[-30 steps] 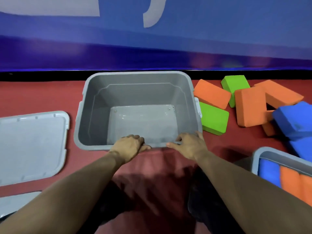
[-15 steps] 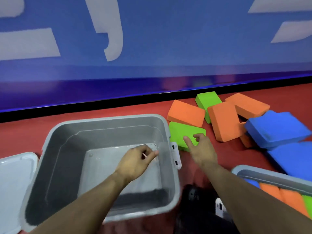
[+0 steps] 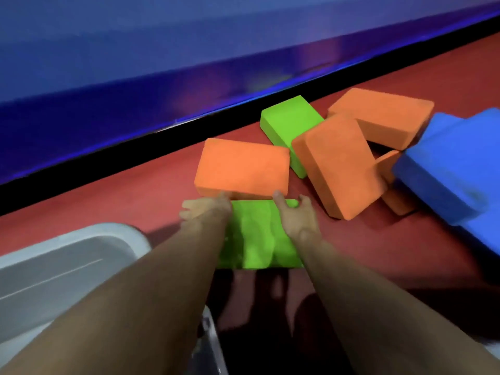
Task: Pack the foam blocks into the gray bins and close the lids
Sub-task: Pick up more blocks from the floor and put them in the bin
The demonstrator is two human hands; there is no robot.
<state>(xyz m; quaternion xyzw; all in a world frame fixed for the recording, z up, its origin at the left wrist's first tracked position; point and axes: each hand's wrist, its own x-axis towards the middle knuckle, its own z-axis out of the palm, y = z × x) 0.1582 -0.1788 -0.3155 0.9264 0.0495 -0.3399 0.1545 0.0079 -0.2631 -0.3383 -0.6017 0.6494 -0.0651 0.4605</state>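
Head view, nearest first: the gray bin (image 3: 62, 269) sits at the lower left of the frame, lid off and nothing visible in the part that shows. Both forearms reach up from the bottom edge to the middle of the frame, where a green block (image 3: 257, 234) lies flat on the red floor (image 3: 378, 253). The left hand (image 3: 205, 212) is at its left far corner, blurred by motion, so whether the fingers grip or just touch cannot be told. The right hand (image 3: 295, 215) rests on the far right end with thumb and fingers spread and bent over the edge, not yet clamped.

Just beyond the hands lies an orange block (image 3: 243, 166), its near edge touching or overlapping the green one. Farther right, more orange blocks (image 3: 338, 163), a second green block (image 3: 289, 123) and blue blocks (image 3: 446, 171) lean on one another in a loose pile below the blue wall (image 3: 189, 63).

The blocks look like light, soft foam with a matte, grippy surface; nothing fragile. A hand on each short end, squeezing gently, should lift one easily, and pressing hard would only dent it.

No brand, label or readable writing shows anywhere.
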